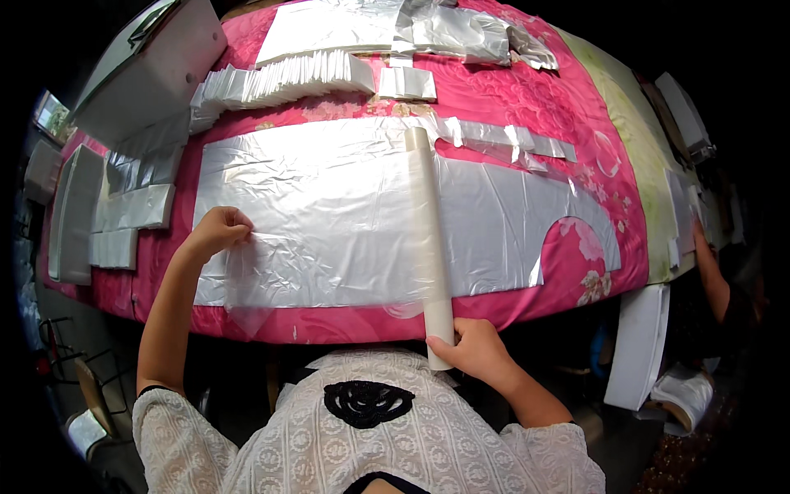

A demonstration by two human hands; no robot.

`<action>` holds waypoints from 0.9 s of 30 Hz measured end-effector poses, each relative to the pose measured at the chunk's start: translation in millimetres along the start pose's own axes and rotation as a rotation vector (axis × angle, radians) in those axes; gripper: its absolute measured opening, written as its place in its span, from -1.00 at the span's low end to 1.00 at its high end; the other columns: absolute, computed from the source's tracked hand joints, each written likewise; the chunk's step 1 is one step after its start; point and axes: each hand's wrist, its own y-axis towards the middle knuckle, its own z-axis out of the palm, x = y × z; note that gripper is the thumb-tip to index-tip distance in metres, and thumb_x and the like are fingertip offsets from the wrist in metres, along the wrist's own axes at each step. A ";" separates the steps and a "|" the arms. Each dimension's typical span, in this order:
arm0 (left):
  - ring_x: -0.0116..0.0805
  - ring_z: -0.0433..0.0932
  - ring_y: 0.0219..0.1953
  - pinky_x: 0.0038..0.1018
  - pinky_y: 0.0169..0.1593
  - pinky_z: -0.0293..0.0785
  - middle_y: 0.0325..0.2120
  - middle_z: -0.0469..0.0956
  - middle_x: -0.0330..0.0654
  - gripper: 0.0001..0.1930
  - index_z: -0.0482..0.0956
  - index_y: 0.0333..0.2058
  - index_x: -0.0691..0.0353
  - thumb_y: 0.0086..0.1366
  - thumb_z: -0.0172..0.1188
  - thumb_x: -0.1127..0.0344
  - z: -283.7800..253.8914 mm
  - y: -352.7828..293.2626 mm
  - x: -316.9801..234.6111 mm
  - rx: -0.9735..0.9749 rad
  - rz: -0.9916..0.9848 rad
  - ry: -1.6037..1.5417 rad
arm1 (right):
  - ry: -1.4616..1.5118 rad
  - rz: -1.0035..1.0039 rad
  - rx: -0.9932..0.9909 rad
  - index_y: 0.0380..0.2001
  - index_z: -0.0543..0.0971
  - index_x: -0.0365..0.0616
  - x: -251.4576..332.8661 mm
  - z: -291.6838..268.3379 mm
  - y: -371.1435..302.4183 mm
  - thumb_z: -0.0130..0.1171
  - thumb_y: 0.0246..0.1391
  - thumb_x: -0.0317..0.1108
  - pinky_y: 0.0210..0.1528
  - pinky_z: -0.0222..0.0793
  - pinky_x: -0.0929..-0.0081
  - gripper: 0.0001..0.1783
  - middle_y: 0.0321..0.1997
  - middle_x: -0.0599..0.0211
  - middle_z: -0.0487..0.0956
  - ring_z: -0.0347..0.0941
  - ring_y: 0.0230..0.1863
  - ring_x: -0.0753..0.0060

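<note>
A long pale roll [428, 218] of clear film lies across the silvery-white plastic sheet [485, 222], its near end past the table's front edge. Around that near end my right hand [476, 352] is closed. At the left side of the sheet, my left hand [220, 232] pinches a corner of the thin clear film [247, 284]. This film spreads between the hand and the roll, over the sheet, and hangs a little past the sheet's near edge. A curved notch is cut into the sheet's right end.
The pink flowered tablecloth [527, 99] covers the table. Behind the sheet stands a row of folded white packets [288, 82], with more silvery sheets [329, 33] beyond. White boxes [152, 74] and stacked packets [136, 206] line the left. Another person's arm [709, 267] shows at right.
</note>
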 end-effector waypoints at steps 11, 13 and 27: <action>0.03 0.19 0.17 -0.21 0.20 0.12 0.11 0.23 0.06 -0.43 0.24 0.07 0.40 0.02 0.07 0.46 171.9 -26.6 -97.5 -0.290 1.030 0.465 | 0.020 0.012 0.017 -0.49 0.58 -0.27 -3.3 -0.1 -2.6 0.22 -0.16 -0.02 -0.41 0.39 0.31 -0.55 -0.57 0.04 0.55 0.53 -0.49 0.11; 0.06 0.03 0.25 -0.17 0.28 -0.09 0.19 0.08 0.15 -0.37 0.11 0.14 0.46 0.08 -0.02 0.35 208.4 -12.8 -89.6 -0.231 0.934 0.469 | -0.004 0.038 0.051 -0.49 0.58 -0.29 -0.5 -2.2 -3.3 0.20 -0.13 0.03 -0.40 0.39 0.31 -0.51 -0.57 0.04 0.55 0.53 -0.49 0.11; 0.12 -0.05 0.28 -0.13 0.30 -0.20 0.19 0.01 0.26 -0.34 0.03 0.16 0.54 0.11 -0.18 0.24 231.3 -2.8 -83.5 -0.263 0.927 0.655 | 0.349 -0.094 -0.148 -0.40 0.53 -0.42 47.1 -64.0 201.4 0.03 0.05 0.06 -0.35 0.40 0.40 -0.41 -0.50 0.07 0.55 0.52 -0.45 0.27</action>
